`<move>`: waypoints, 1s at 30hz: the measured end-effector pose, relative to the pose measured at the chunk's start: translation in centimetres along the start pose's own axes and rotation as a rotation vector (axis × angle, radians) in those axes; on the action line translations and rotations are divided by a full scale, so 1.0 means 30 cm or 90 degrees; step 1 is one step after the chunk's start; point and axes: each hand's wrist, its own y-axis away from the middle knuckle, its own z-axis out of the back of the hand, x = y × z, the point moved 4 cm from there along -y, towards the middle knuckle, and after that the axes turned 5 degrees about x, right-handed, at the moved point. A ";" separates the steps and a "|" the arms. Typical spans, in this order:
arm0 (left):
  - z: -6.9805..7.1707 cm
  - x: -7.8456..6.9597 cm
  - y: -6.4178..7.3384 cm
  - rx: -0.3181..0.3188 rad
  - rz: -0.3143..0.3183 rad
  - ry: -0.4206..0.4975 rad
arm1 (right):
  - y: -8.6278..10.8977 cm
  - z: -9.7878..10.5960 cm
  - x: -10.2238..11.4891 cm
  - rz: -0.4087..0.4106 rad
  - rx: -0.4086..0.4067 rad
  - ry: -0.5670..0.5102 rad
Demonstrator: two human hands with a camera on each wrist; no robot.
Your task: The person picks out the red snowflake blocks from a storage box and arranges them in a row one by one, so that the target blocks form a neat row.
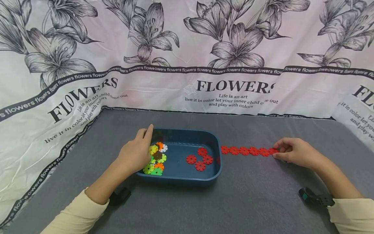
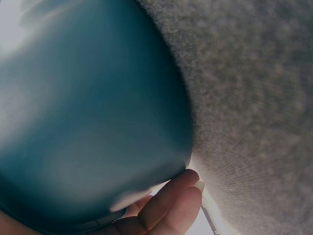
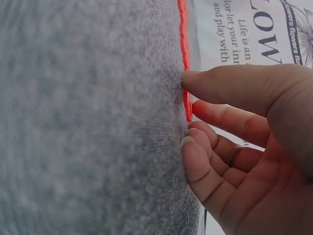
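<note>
Partly, hands (image 1: pixel 135 152) (image 1: pixel 299 152) hide the bin (image 1: pixel 181 180) and red chain (image 1: pixel 243 150).

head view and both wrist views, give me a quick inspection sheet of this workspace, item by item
surface: grey, fabric-like tabletop
job's things: blue tray with four red discs and a mixed-colour pile at its left end; row of red discs on the tabletop, right of the tray
clutter: nothing seen
left hand: holds the tray's left end
right hand: pinches the row's right end
cables: nothing seen
surroundings: white floral curtain with printed words behind; black wrist devices at both wrists
</note>
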 end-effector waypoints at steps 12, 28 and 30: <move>0.005 -0.003 -0.001 -0.004 0.003 -0.004 | 0.000 -0.003 0.006 0.000 0.006 0.008; -0.003 0.002 -0.004 0.005 -0.002 0.001 | -0.006 0.011 0.057 0.003 0.022 -0.012; -0.002 0.005 -0.004 0.007 0.002 0.003 | -0.018 0.009 0.111 0.026 0.006 0.006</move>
